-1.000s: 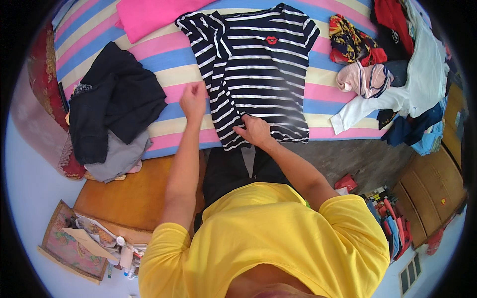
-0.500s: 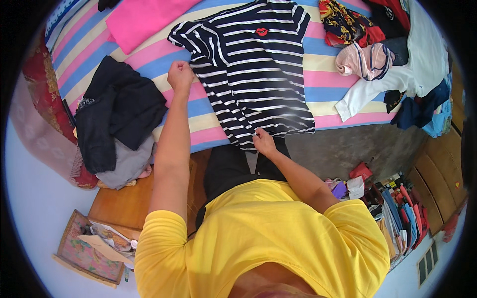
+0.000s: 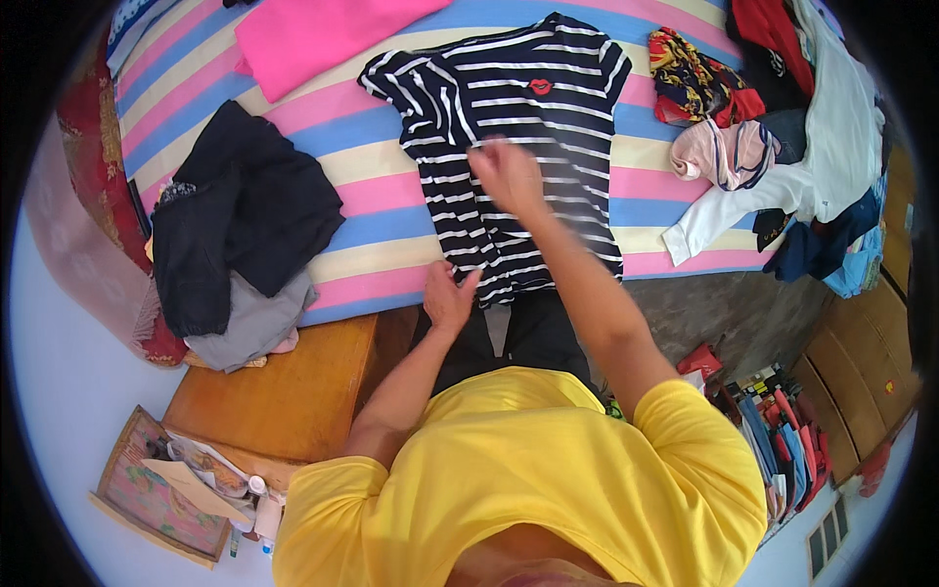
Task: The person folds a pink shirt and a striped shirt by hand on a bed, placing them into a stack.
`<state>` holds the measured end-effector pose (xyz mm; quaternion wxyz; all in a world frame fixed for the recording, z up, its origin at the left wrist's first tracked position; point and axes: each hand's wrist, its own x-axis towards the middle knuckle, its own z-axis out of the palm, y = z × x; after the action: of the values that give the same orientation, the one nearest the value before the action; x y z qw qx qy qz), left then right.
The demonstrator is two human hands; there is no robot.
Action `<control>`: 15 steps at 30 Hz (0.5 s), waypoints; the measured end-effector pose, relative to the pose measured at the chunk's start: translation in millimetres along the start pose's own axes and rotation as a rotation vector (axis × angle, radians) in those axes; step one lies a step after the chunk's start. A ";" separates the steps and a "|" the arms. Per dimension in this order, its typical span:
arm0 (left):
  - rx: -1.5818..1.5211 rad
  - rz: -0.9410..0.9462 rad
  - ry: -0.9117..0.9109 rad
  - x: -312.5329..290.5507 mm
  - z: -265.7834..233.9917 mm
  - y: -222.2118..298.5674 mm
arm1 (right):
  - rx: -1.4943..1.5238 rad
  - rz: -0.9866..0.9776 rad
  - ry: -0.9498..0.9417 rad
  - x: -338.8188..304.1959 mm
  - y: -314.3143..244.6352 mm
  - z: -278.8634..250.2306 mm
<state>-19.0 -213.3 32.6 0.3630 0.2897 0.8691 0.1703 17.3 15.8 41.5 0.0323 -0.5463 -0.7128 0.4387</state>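
A black-and-white striped T-shirt (image 3: pixel 567 161) with a red lips patch lies on the striped bed sheet (image 3: pixel 377 201). Its left side is folded inward, sleeve included. Above the inner edge of that fold is my right hand (image 3: pixel 507 178), its fingers curled and smeared by motion. Whether it grips the fabric I cannot tell. My left hand (image 3: pixel 450 298) rests at the shirt's lower left edge near the hem, thumb apart from the fingers, so it looks open.
To the left lie black garments (image 3: pixel 249 201) over a grey one (image 3: pixel 259 318). A pink cloth (image 3: pixel 313 44) is at the far left. On the right are a patterned garment (image 3: pixel 690 83), a pale pink one (image 3: pixel 719 157) and a white long-sleeved one (image 3: pixel 831 127). A wooden cabinet (image 3: pixel 284 391) stands below left.
My left hand has come down from beside the sleeve to the lower hem. My right hand has left the hem and moved up over the fold. The shirt appears slightly lower and further right.
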 end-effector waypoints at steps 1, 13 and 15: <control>0.020 0.218 0.063 -9.2 1.9 2.6 | 0.018 -0.017 0.115 30.3 -0.9 5.7; 0.235 0.432 -0.493 -7.7 -6.5 25.0 | 0.357 0.013 0.193 115.5 -22.7 0.8; 0.232 0.450 -0.644 -3.4 -5.0 19.3 | 0.135 0.034 0.307 112.6 -11.2 -4.8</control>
<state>-13.4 -200.9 47.6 0.5350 0.5502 0.6394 0.0471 -33.7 109.2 3.0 0.1702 -0.6154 -0.6591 0.3975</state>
